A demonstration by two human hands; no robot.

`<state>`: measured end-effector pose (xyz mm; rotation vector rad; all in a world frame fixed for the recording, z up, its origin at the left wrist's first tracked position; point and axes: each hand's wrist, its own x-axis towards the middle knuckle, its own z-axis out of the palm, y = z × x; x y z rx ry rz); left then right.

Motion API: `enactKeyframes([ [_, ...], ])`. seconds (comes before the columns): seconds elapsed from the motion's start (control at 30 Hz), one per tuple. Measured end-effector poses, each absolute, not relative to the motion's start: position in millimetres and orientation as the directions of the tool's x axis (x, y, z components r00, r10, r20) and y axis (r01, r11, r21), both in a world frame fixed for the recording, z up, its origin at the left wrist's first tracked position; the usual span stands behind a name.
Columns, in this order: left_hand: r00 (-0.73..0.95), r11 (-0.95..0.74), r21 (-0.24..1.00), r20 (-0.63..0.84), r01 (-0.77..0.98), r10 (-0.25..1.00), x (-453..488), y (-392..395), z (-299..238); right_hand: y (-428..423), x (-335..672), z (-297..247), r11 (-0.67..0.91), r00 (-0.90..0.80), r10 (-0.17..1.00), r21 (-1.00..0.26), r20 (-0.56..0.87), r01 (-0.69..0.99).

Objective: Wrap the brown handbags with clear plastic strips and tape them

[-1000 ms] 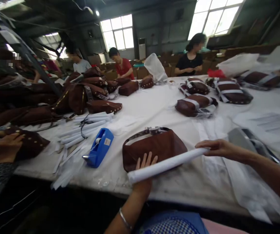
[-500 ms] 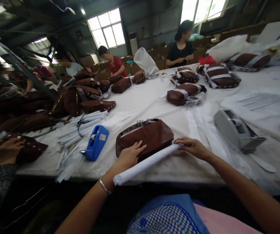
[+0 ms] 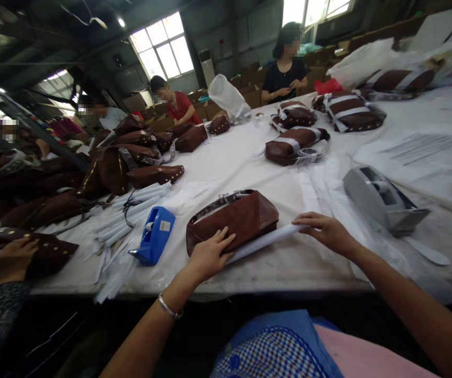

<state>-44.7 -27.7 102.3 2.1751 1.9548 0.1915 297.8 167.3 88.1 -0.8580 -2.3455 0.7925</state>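
Observation:
A brown leather handbag (image 3: 245,215) lies on the white-covered table in front of me, its strap along the far side. My left hand (image 3: 210,254) rests on the bag's near left part, fingers stretched out flat over the leather. To the right, my right hand (image 3: 326,231) pinches one end of a white paper roll (image 3: 267,242). The roll slants along the bag's near edge, and its other end meets my left hand, where I cannot see whether it passes underneath. Left of the bag stands a blue tape dispenser (image 3: 155,236).
A grey tape dispenser (image 3: 383,199) stands to the right. White paper rolls (image 3: 127,215) lie beyond the blue dispenser, beside heaped brown bags (image 3: 107,168). Wrapped bags (image 3: 294,144) sit farther back. At left, a co-worker's hand (image 3: 15,260) rests on a studded bag. Other people stand across the table.
My right hand has moved right with the paper roll's end. The roll's left end, which stuck out over my left wrist, no longer shows there. My left hand stays on the handbag.

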Motion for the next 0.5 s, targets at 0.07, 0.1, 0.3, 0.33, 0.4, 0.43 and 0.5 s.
enactKeyframes([
  [0.07,0.113,-0.109,0.218,-0.006,0.97,0.994,-41.9,-30.7,97.5,157.7,276.5,76.3,0.649,-0.63,0.699,-0.67,0.339,0.36],
  [0.1,0.112,-0.113,0.202,0.02,0.973,0.994,-40.2,-32.8,93.6,153.8,266.3,69.5,0.66,-0.605,0.699,-0.669,0.381,0.342],
  [0.3,0.04,-0.067,0.117,0.226,0.991,0.973,-25.6,-45.2,58.6,145.0,243.8,52.1,0.763,-0.551,0.636,-0.55,0.54,0.341],
  [0.33,0.022,-0.051,0.109,0.255,0.993,0.967,-22.2,-46.2,52.6,143.3,245.5,57.0,0.782,-0.565,0.617,-0.505,0.548,0.364],
  [0.4,-0.014,-0.016,0.098,0.302,0.995,0.953,-15.0,-47.5,41.8,136.4,247.9,71.8,0.81,-0.582,0.586,-0.416,0.564,0.414],
  [0.43,-0.033,0.002,0.095,0.318,0.995,0.947,-11.5,-47.9,37.0,131.4,247.4,79.9,0.818,-0.587,0.575,-0.382,0.571,0.429],
  [0.5,-0.068,0.038,0.096,0.334,0.995,0.94,-5.5,-48.7,29.1,119.4,241.6,91.1,0.837,-0.624,0.547,-0.349,0.558,0.422],
])
